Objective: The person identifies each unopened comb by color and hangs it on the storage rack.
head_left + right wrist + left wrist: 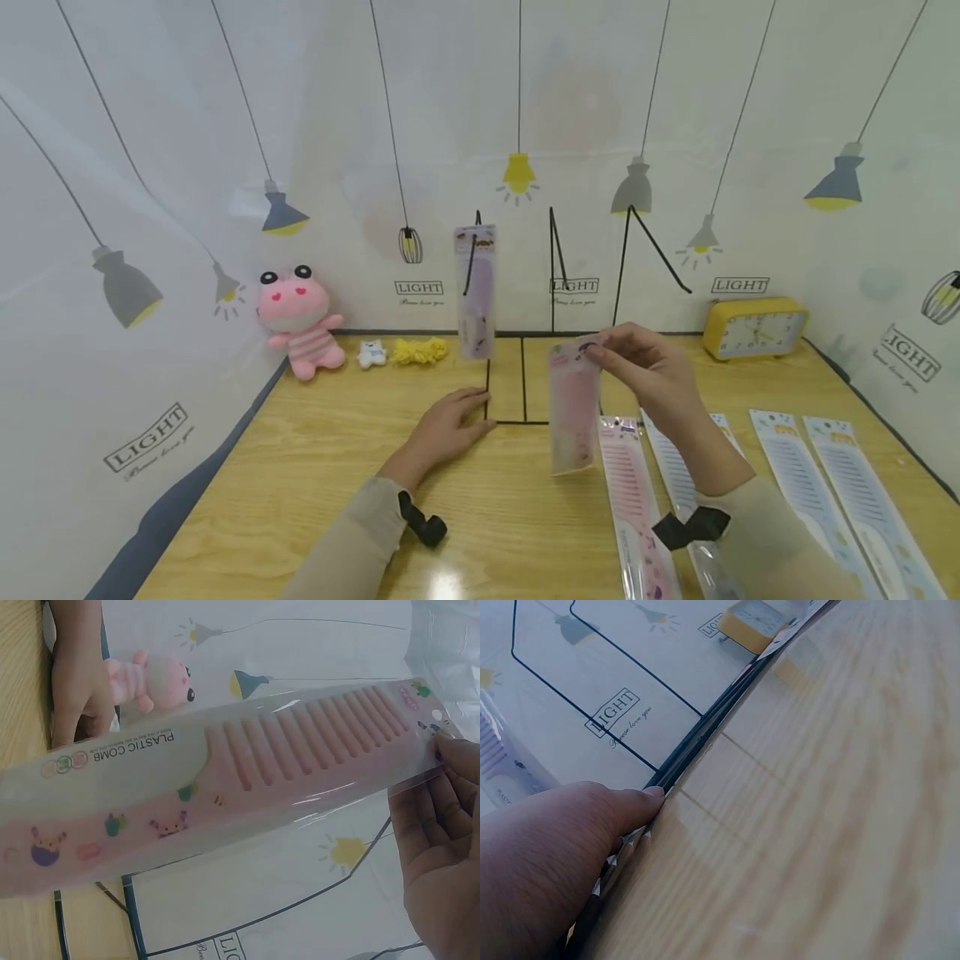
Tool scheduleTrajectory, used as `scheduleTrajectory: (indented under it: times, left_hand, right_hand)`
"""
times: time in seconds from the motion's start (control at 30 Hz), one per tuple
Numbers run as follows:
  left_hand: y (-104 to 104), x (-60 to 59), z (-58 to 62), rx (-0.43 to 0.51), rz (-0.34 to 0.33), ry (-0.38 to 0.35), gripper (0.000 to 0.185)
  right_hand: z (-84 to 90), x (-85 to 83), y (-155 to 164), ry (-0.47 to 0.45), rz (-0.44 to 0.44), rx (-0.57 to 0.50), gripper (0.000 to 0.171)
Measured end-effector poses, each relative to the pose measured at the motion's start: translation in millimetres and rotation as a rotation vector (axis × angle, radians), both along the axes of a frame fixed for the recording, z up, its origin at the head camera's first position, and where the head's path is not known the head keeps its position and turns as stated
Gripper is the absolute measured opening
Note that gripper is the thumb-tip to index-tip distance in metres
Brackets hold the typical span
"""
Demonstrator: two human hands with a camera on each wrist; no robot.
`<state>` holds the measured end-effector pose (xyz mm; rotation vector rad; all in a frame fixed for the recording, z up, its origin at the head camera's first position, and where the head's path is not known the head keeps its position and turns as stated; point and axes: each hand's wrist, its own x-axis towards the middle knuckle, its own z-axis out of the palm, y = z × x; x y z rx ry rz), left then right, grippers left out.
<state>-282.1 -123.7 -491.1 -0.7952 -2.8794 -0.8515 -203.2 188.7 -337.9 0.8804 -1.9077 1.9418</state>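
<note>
Against a lamp-printed backdrop (450, 125), my right hand (660, 387) pinches the packaged pink comb (576, 408) beside its hole (436, 715), best left uncovered, while my relaxed left hand (446, 429) should steady the rack (524, 387).

"PLASTIC COMB" stands upside down on the pink comb pack (247, 769) in the right wrist view (the finer line beside it is too small to make out). In the head view the wall sheet (457, 150) carries 5 boxed "LIGHT" prints, with "Please love you" in script below. The numerals on the yellow clock (756, 328) are too blurred to read.
</note>
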Motion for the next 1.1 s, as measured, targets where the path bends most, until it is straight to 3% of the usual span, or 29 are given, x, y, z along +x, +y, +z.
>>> scheduleTrajectory:
  times: [0.27,0.53,0.8,1.1]
  left_hand:
    - [-1,-2.0,1.9,-0.009,-0.002,0.009,0.061]
    - [-1,0.1,4.6,-0.009,0.009,-0.006,0.06]
    - [-1,0.8,-0.7,-0.003,0.004,-0.008,0.061]
    - [-1,-0.2,-0.1,-0.024,0.008,0.002,0.065]
  right_hand:
    - [10.1,-5.9,-11,0.085,-0.077,0.02,0.005]
    - [10.5,-10.0,-7,0.079,-0.152,0.03,0.01]
    - [13.8,-15.0,-6,0.005,-0.249,0.091,0.017]
    - [25.0,-29.9,-14,0.029,-0.303,0.105,0.019]
